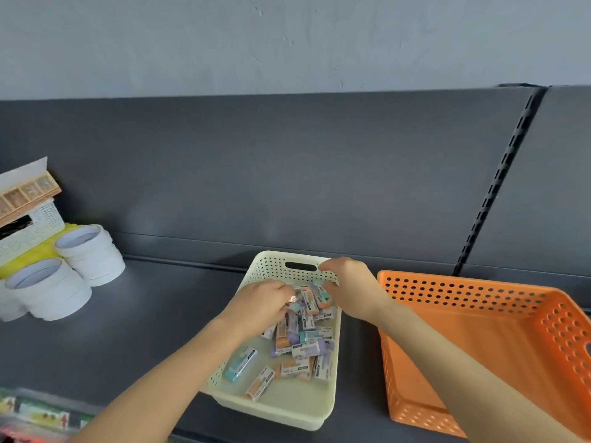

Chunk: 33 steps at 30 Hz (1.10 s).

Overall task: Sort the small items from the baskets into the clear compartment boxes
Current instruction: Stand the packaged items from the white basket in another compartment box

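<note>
A cream perforated basket (281, 410) stands on the dark shelf, tilted toward me, holding several small wrapped erasers (303, 340) in orange, purple and teal. Both of my hands are inside its far end. My left hand (259, 302) reaches in from the left, its fingers curled down into the pile of erasers. My right hand (348, 286) comes in from the right, fingers bent around some erasers near the far wall. What each hand actually holds is hidden by the fingers. No clear compartment box is in view.
An orange perforated basket (479, 302) sits right beside the cream one, with my right forearm across it. White tape rolls (64, 276) are stacked at the left, in front of a white basket (35, 225) and yellow items. Coloured packets (38, 414) lie at the bottom left.
</note>
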Each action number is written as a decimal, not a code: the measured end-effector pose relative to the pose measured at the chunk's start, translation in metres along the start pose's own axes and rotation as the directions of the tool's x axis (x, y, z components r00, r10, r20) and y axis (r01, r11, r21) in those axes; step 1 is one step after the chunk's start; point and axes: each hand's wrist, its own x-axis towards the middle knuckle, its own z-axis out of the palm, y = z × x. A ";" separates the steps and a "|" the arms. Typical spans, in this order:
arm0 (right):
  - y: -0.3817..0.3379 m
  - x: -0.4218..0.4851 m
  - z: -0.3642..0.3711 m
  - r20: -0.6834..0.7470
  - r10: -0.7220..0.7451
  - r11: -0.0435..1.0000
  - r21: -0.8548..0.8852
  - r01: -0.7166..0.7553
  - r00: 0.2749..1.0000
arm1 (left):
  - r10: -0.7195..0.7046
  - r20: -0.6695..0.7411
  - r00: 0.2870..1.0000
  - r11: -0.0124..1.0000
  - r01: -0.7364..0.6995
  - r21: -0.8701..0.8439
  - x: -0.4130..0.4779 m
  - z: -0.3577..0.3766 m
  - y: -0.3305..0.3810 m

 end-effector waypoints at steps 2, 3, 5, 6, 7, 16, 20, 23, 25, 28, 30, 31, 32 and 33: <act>-0.003 0.007 0.010 0.038 0.030 0.999 -0.027 -0.029 0.999 | -0.043 -0.053 0.998 0.998 0.040 -0.057 -0.005 -0.006 -0.006; -0.005 0.010 0.015 0.063 0.055 0.998 -0.045 -0.053 0.996 | -0.075 -0.077 0.994 0.994 0.068 -0.085 -0.008 -0.008 -0.009; -0.008 0.018 0.025 0.124 0.103 0.991 -0.097 -0.091 0.987 | -0.136 -0.122 0.983 0.982 0.117 -0.147 -0.016 -0.013 -0.013; -0.011 0.022 0.029 0.145 0.121 0.986 -0.134 -0.101 0.982 | -0.160 -0.146 0.976 0.973 0.131 -0.189 -0.020 -0.014 -0.015; -0.014 0.025 0.032 0.169 0.144 0.979 -0.171 -0.115 0.975 | -0.182 -0.165 0.969 0.964 0.143 -0.225 -0.024 -0.014 -0.017; -0.028 0.047 0.062 0.152 0.257 0.889 -0.423 -0.172 0.954 | -0.250 -0.240 0.938 0.884 0.119 -0.453 -0.044 -0.011 -0.026; -0.033 0.047 0.060 0.169 0.283 0.886 -0.422 -0.190 0.944 | -0.298 -0.256 0.920 0.829 0.116 -0.548 -0.048 -0.007 -0.030; -0.039 0.046 0.047 0.245 0.275 0.922 -0.343 -0.182 0.930 | -0.294 -0.251 0.922 0.820 0.109 -0.562 -0.049 -0.002 -0.031; -0.040 0.045 0.044 0.300 0.269 0.932 -0.322 -0.168 0.915 | -0.300 -0.247 0.921 0.812 0.111 -0.572 -0.050 -0.001 -0.031; -0.041 0.040 0.050 0.293 0.261 0.937 -0.304 -0.170 0.920 | -0.311 -0.252 0.917 0.806 0.114 -0.581 -0.051 -0.002 -0.029; -0.041 0.037 0.055 0.277 0.247 0.940 -0.302 -0.160 0.929 | -0.313 -0.250 0.916 0.802 0.113 -0.587 -0.052 -0.003 -0.029; -0.042 0.036 0.057 0.271 0.236 0.940 -0.306 -0.149 0.933 | -0.313 -0.250 0.916 0.800 0.113 -0.589 -0.053 -0.003 -0.029; -0.041 0.034 0.059 0.267 0.221 0.944 -0.302 -0.137 0.938 | -0.313 -0.253 0.916 0.800 0.110 -0.590 -0.053 -0.003 -0.029; -0.040 0.034 0.061 0.261 0.206 0.949 -0.290 -0.127 0.943 | -0.312 -0.256 0.915 0.800 0.108 -0.590 -0.053 -0.003 -0.028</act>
